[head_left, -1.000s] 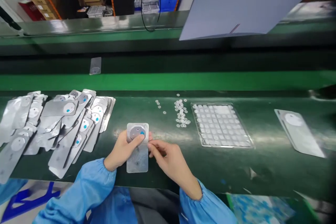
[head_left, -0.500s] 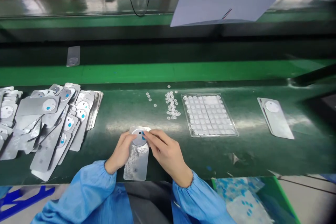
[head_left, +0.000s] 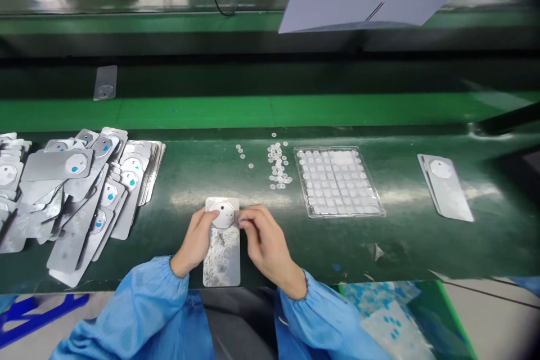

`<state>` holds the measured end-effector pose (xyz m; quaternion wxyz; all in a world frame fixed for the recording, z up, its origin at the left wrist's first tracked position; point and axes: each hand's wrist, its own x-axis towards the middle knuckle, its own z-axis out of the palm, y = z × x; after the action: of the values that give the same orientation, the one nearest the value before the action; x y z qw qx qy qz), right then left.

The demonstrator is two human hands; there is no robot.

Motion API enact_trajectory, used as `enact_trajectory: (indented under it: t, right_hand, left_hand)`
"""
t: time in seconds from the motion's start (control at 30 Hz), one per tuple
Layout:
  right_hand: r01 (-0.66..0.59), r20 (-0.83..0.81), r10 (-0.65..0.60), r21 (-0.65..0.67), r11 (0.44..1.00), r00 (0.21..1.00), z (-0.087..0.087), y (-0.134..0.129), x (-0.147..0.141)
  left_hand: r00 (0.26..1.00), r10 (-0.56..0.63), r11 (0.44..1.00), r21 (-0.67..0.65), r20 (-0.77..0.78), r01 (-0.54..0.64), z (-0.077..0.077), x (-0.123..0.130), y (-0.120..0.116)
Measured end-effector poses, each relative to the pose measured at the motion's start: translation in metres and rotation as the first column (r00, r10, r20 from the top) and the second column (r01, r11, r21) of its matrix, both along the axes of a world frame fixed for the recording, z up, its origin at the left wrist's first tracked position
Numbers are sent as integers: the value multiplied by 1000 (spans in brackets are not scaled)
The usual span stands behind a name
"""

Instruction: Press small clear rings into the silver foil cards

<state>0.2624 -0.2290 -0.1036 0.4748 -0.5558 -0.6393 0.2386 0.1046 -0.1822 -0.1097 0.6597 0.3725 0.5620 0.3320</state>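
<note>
A flat silvery metal plate [head_left: 222,261] lies upright before me near the table's front edge, with a white octagonal disc [head_left: 228,215] at its top end. The disc shows small dark holes and no blue. My left hand [head_left: 194,243] grips the plate's left edge, its thumb resting on the disc. Just off the disc's right side, my right hand [head_left: 266,246] is closed in a pinch. A trace of blue film shows at its fingertips, mostly hidden. Small white rings [head_left: 277,166] lie scattered beyond my hands.
Similar plates, several with blue film on their discs, form a heap [head_left: 78,225] at left. A clear tray [head_left: 382,215] of white round pieces is right of the rings. More plates [head_left: 453,194] lie far right; a single plate [head_left: 105,83] is farther back. Below the edge sits a green bin [head_left: 451,315].
The blue film has come off the disc on the plate. My right hand has pulled slightly right, away from the disc. My left hand still holds the plate. The view has shifted slightly.
</note>
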Motion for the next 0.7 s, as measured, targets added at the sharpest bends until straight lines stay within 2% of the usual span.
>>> enact_trajectory:
  t: [0.1,0.17,0.23,0.3,0.37,0.47,0.53,0.57,0.63,0.7]
  right_hand:
    - [102,-326,-122,-79,992,938,9,-9,15]
    - [177,-429,-233,-165,970,873,13,-22,35]
    - [291,-478,-377,-245,925,793,13,-42,62]
    - [458,-493,-551,-308,834,673,9,-69,96]
    - [629,-459,-711,-347,695,532,4,-102,131]
    - [769,-417,-849,-406,494,325,-6,-158,173]
    - [807,-402,-893,-449,383,201,-14,-194,189]
    - [821,-387,-909,-463,335,153,-19,-209,193]
    - [840,-337,-937,-480,253,89,-29,-233,195]
    - [833,-296,-953,-511,211,60,-39,-248,190]
  left_hand:
    - [972,-48,991,-109,229,75,5,3,4]
    - [940,-46,983,-151,337,102,8,5,6]
    - [935,-29,985,-151,353,87,10,5,7]
    - [941,-41,986,-137,337,92,12,4,5]
    - [960,-74,989,-103,269,105,14,4,3]
    - [971,-199,978,-37,135,205,19,21,7]
    - [935,-347,937,70,78,342,24,59,18]
    - [906,-419,902,142,55,408,28,88,24]
    - [857,-516,822,288,10,492,40,161,33]
    - [812,-583,776,320,35,543,59,237,34]
